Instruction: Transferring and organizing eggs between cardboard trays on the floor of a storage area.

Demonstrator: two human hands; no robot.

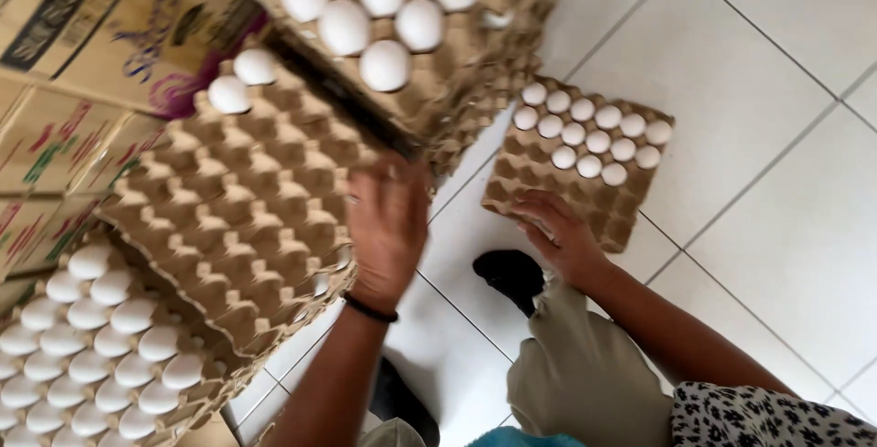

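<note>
The egg tray (242, 200) at the left hand (388, 232) is moulded paper pulp, brown, matt and rough, its rim fibrous and frayed. The floor tray (548, 182) under the right hand (559, 235) is the same dull pulp. The eggs (589, 132) in it have white, smooth shells with a faint sheen. The boxes (100, 18) at far left are brown cardboard, printed and slightly glossy. The floor (776, 182) is white tile, smooth and shiny. The trousers (585, 374) are matt khaki cloth. The wristband (370, 308) looks dark and matt.

Left hand (388, 228) raised, fingers spread; right hand (559, 235) lower, palm down.
</note>
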